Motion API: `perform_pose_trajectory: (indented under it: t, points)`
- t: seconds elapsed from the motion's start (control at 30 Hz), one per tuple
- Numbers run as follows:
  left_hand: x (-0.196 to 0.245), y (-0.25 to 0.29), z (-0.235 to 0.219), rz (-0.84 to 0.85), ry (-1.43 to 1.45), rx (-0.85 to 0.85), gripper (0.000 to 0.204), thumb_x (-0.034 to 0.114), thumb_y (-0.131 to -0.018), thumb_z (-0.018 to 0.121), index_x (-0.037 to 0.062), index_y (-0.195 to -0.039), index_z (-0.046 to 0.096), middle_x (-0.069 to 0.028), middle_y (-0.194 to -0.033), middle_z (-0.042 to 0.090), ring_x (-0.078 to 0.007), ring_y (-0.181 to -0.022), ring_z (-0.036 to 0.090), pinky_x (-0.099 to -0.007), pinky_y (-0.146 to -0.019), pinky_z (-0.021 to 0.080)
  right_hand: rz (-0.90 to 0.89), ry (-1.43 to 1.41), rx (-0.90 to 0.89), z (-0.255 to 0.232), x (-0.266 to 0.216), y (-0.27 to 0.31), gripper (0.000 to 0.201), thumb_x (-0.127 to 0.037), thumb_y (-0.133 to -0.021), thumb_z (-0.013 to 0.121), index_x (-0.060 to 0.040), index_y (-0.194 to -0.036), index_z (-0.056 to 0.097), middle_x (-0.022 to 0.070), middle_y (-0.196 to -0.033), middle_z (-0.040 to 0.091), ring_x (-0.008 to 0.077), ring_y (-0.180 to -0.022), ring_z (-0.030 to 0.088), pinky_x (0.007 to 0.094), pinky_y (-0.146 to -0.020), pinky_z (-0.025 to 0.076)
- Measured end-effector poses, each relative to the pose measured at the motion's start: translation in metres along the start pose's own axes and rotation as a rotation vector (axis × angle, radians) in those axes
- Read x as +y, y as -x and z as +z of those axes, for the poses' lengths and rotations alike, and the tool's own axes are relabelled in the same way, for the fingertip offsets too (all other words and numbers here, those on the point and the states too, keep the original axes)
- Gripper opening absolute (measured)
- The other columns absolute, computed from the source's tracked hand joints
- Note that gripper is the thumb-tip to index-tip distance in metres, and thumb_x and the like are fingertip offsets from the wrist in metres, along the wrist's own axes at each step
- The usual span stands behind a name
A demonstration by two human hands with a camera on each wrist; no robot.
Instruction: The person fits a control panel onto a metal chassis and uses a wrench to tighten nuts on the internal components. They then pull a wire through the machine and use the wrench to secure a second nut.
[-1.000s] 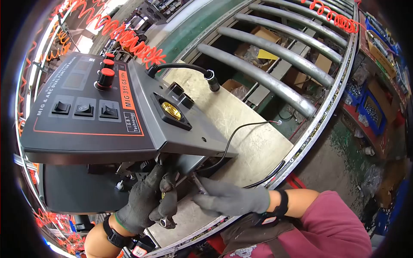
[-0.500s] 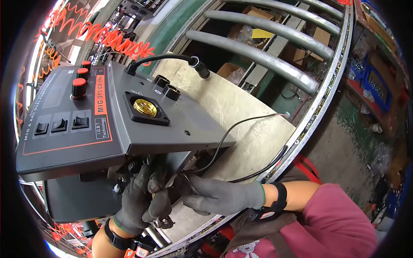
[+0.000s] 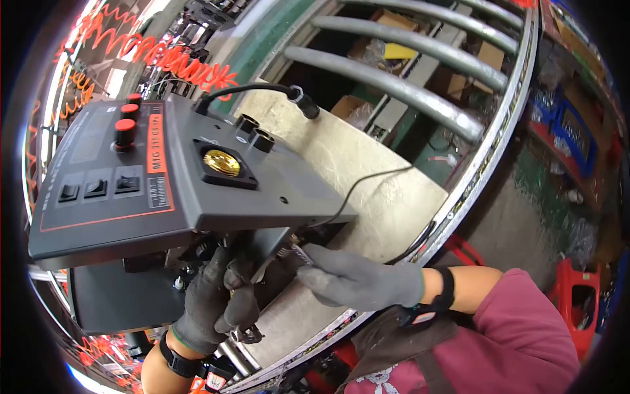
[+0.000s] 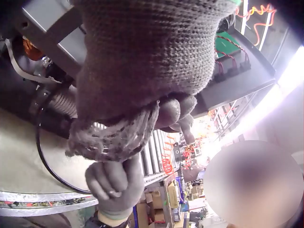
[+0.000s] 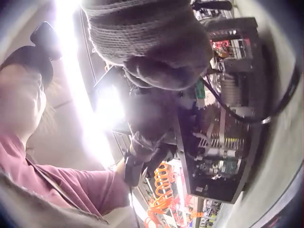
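The welding machine (image 3: 111,177), marked MIG 315, stands tilted with its open side toward me. My gloved left hand (image 3: 213,302) has its fingers curled at the opening under the front panel. Small shiny metal parts (image 3: 248,335) stick out of its grip at the bottom; their kind is unclear. To its right, my gloved right hand (image 3: 361,279) pinches a thin metal rod (image 3: 303,255) near the lower edge of the casing. A metal spring (image 3: 284,251) shows just inside there. In the right wrist view, wiring and circuit boards (image 5: 221,164) show inside the machine.
Under the machine lies a pale metal board (image 3: 380,203), with conveyor rollers (image 3: 394,92) beyond it. A black cable (image 3: 361,184) runs from the casing across the board. Orange coiled hoses (image 3: 190,69) hang behind. A red stool (image 3: 577,295) stands on the floor at right.
The machine has shifted left in the head view as the view turned. My right hand first moved in toward the casing, then back right with the rod. The black cable's far end has shifted.
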State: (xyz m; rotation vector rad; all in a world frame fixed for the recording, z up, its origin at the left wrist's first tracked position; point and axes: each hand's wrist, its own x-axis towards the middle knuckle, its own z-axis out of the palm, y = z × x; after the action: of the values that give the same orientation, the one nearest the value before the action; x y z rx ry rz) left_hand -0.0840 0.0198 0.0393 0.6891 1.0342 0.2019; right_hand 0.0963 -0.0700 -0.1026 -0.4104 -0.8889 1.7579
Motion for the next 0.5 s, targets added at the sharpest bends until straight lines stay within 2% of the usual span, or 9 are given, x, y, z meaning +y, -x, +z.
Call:
perform_pose_trajectory:
  t: [0.03,0.07,0.13,0.17,0.2,0.27,0.3,0.37,0.5]
  points:
    - [0.001,-0.004,-0.013,-0.05,0.113,-0.349,0.036,0.037,-0.1,0.038,0.0054,-0.099,0.056,-0.0048,-0.076,0.058,-0.0127,-0.065,0.056,-0.0254,-0.065,0.047,-0.126,0.246,0.081,0.003,0.021,-0.009,0.024,-0.025,-0.099,0.041,-0.0034,-0.11,0.042,-0.0006,-0.064,0.041,0.0105,-0.052,0.042,0.0271,-0.049,0.036]
    - [0.0,0.0,-0.015,-0.075,0.1,-0.336,0.036,0.037,-0.1,0.038,0.0054,-0.099,0.056,-0.0048,-0.076,0.058,-0.0127,-0.065,0.056,-0.0254,-0.065,0.047,-0.137,0.221,0.096,0.006,0.035,-0.015,0.024,-0.025,-0.099,0.041,-0.0034,-0.11,0.042,-0.0006,-0.064,0.041,0.0105,-0.052,0.042,0.0271,-0.049,0.036]
    - [-0.005,0.012,-0.017,0.225,-0.306,0.358,0.041,0.038,-0.099,0.041,0.0032,-0.114,0.055,-0.0036,-0.095,0.059,-0.013,-0.085,0.056,-0.0259,-0.08,0.045,-0.2,0.47,0.183,0.013,0.051,-0.026,0.024,-0.021,-0.097,0.042,-0.0018,-0.112,0.041,0.0087,-0.066,0.052,0.0249,-0.059,0.056,0.0362,-0.055,0.044]
    - [-0.003,0.012,-0.017,0.144,-0.097,0.158,0.044,0.041,-0.098,0.042,0.0036,-0.118,0.054,-0.0035,-0.099,0.059,-0.0145,-0.09,0.055,-0.0267,-0.082,0.044,-0.057,0.488,0.149,0.015,0.051,-0.031,0.031,-0.018,-0.094,0.042,0.0012,-0.118,0.037,0.0168,-0.072,0.058,0.0358,-0.072,0.062,0.0431,-0.063,0.049]
    - [-0.006,0.013,-0.013,0.208,-0.12,0.286,0.039,0.041,-0.099,0.038,0.0074,-0.109,0.055,-0.0048,-0.078,0.061,-0.0152,-0.068,0.058,-0.0262,-0.064,0.047,-0.062,0.445,0.164,0.017,0.052,-0.033,0.031,-0.018,-0.094,0.042,0.0012,-0.118,0.037,0.0168,-0.072,0.058,0.0358,-0.072,0.062,0.0431,-0.063,0.049]
    - [-0.007,0.005,0.004,0.108,0.02,-0.068,0.036,0.04,-0.1,0.03,0.0119,-0.096,0.052,-0.0036,-0.049,0.05,-0.0156,-0.037,0.046,-0.0273,-0.039,0.038,-0.18,0.39,0.222,0.026,0.062,-0.036,0.037,-0.018,-0.094,0.039,0.003,-0.123,0.033,0.0169,-0.073,0.059,0.0369,-0.073,0.062,0.0439,-0.064,0.049]
    - [-0.005,0.004,0.005,0.075,-0.004,-0.036,0.036,0.04,-0.1,0.03,0.0119,-0.096,0.052,-0.0036,-0.049,0.05,-0.0156,-0.037,0.046,-0.0273,-0.039,0.038,-0.408,0.415,0.409,0.035,0.079,-0.044,0.039,-0.018,-0.093,0.038,0.0034,-0.125,0.03,0.0185,-0.068,0.059,0.0401,-0.067,0.06,0.0467,-0.06,0.049]
    - [-0.003,0.004,0.005,0.095,-0.042,-0.045,0.035,0.039,-0.101,0.023,0.0147,-0.09,0.046,-0.0016,-0.034,0.037,-0.0148,-0.022,0.029,-0.0275,-0.027,0.023,-0.316,0.373,0.348,0.034,0.074,-0.038,0.039,-0.018,-0.093,0.04,0.0036,-0.124,0.031,0.0194,-0.066,0.058,0.0411,-0.064,0.059,0.0478,-0.057,0.048]
    - [0.007,-0.005,-0.012,0.003,-0.133,-0.323,0.027,0.031,-0.101,0.025,0.0121,-0.099,0.045,-0.0042,-0.039,0.045,-0.0157,-0.026,0.036,-0.0269,-0.029,0.026,-0.345,0.269,0.309,0.04,0.082,-0.039,0.035,-0.019,-0.092,0.045,0.0033,-0.117,0.035,0.0207,-0.06,0.055,0.0408,-0.057,0.058,0.0487,-0.049,0.045]
